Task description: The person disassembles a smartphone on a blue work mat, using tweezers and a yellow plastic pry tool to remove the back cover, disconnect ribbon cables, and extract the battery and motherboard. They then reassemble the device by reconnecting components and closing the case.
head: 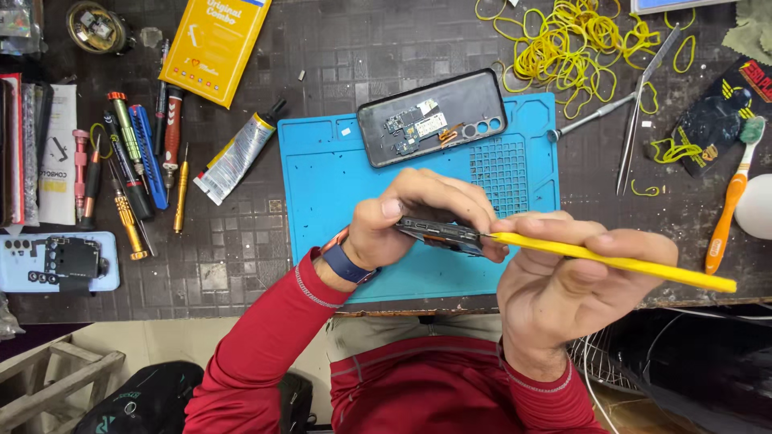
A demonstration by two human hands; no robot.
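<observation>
My left hand (410, 213) clamps dark phone frame (441, 235) edge-up, above blue work mat (338, 177). My right hand (563, 277) pinches yellow pry tool (619, 261), tip touching frame's right end. Hands close together, both closed on their things. Opened phone back shell (432, 116) lies on mat's top. Glue tube (237, 157), screwdrivers (133, 161) left; yellow rubber bands (575, 44), tweezers (643, 112) right.
</observation>
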